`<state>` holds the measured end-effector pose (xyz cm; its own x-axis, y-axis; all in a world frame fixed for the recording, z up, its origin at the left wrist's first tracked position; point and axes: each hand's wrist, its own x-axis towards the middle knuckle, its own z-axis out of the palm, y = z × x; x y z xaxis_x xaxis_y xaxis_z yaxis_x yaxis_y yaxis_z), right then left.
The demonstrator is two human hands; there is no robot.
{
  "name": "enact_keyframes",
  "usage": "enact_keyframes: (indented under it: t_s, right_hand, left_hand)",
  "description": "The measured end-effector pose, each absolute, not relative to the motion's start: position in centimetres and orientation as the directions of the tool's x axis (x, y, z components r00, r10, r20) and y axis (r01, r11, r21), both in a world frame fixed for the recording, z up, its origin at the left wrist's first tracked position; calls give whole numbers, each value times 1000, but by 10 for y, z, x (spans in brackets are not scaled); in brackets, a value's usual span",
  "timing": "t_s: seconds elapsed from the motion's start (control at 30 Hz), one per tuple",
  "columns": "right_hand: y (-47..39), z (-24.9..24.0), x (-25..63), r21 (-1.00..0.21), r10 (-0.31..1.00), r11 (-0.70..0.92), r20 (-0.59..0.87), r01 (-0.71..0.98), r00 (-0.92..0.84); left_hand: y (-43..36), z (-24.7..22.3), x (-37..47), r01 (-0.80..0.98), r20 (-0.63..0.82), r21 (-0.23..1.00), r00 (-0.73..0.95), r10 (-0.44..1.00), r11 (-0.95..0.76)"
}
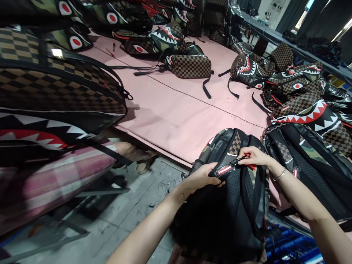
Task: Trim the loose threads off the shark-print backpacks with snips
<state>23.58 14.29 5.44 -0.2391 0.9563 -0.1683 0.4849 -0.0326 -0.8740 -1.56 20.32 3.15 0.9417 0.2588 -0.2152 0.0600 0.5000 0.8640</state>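
A black backpack [209, 212] with checkered and camouflage panels leans at the table's front edge, its padded back and straps facing me. My left hand [202, 178] is closed around one shoulder strap [228, 176], thumb beside a small red label [224, 171] under clear plastic. In my right hand [254, 156] is a pair of small thread snips [242, 158] with red on the handles. Their dark tips point left and reach the strap just above the label. Whether the blades touch a thread is too small to tell.
A pink-covered table [170, 121] stretches ahead. Another backpack [310, 165] lies close on the right, with several shark-mouth bags [297, 84] behind it. At left, a person in plaid clothing [68, 176] sits beside a large checkered backpack [60, 88]. Blue crates [294, 245] show below right.
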Motion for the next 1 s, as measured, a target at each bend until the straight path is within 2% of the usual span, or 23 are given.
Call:
enact_keyframes:
  t_s: [0.37, 0.57, 0.83, 0.9, 1.0]
  right_hand:
    - [146, 54, 225, -883, 949, -3, -150, 470, -276]
    - [149, 67, 210, -808, 941, 92, -120, 582, -316]
    - [146, 70, 198, -767, 938, 176, -61, 618, -342]
    - [144, 65, 197, -802, 959, 159, -14, 576, -284]
    - [139, 55, 202, -882, 995, 102, 84, 461, -59]
  left_hand:
    - [205, 37, -12, 84, -236, 886, 928, 288, 456]
    - [203, 39, -9, 71, -231, 899, 915, 331, 433]
    - [200, 35, -7, 27, -197, 890, 923, 331, 455]
    - [201, 36, -8, 46, -218, 880, 924, 314, 473]
    - [201, 36, -11, 24, -220, 839, 928, 300, 543]
